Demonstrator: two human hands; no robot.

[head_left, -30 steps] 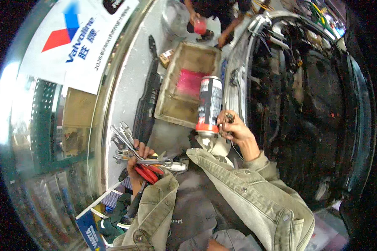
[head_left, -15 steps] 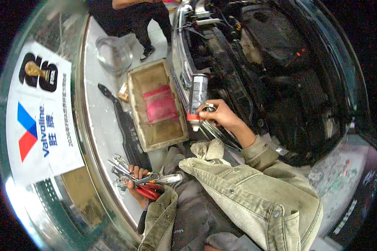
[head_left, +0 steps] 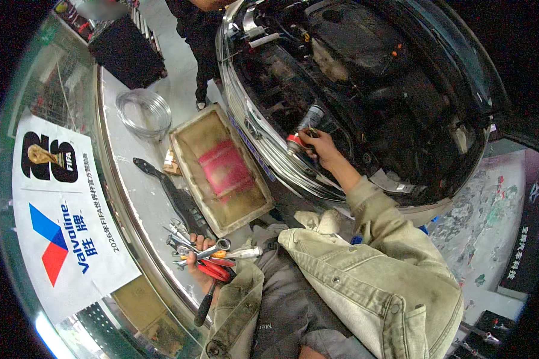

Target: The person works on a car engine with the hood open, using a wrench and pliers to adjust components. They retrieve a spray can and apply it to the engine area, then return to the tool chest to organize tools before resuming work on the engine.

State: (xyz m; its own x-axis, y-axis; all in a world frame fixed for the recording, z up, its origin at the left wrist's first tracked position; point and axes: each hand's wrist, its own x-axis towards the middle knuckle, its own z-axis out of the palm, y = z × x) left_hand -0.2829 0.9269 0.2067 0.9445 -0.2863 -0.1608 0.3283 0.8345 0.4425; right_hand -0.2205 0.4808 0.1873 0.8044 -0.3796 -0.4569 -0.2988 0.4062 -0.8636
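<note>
Seems partway through handling: already has a spray can [head_left: 307, 123] and a bundle of wrenches [head_left: 223, 245] with red-handled pliers [head_left: 215, 271] in grasp, with neither set down yet; leaves unclear what else remains. Grips the can near its red end with the right hand [head_left: 322, 148], between thumb and fingers. Holds it slanted, red end left of the hand, body extending forward past the fingers, over the front edge of the open engine bay [head_left: 401, 128]. Clasps wrenches and pliers in the left hand [head_left: 194, 264], near the stained tray [head_left: 244, 222].
</note>
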